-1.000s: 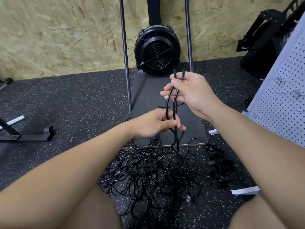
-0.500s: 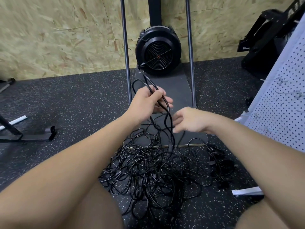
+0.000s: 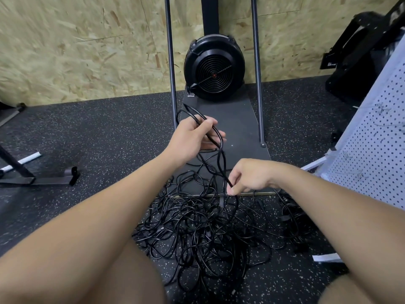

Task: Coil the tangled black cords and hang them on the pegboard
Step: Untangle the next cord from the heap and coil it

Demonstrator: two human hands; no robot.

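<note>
A tangled heap of black cords (image 3: 203, 233) lies on the speckled rubber floor between my knees. My left hand (image 3: 192, 139) is raised above the heap and grips a few loops of one black cord (image 3: 220, 159), which runs down from it. Lower and to the right, my right hand (image 3: 247, 178) pinches that same cord just above the pile. The white pegboard (image 3: 372, 154) with metal hooks leans at the right edge.
A black fan unit (image 3: 214, 66) stands on a dark base plate (image 3: 236, 119) between two metal uprights, straight ahead. An OSB wall is behind. Black equipment sits at the far right, a metal frame foot (image 3: 43, 178) at the left.
My left hand rose from the pile holding the cord loops, while my right hand dropped from above to just over the heap, sliding down the cord.
</note>
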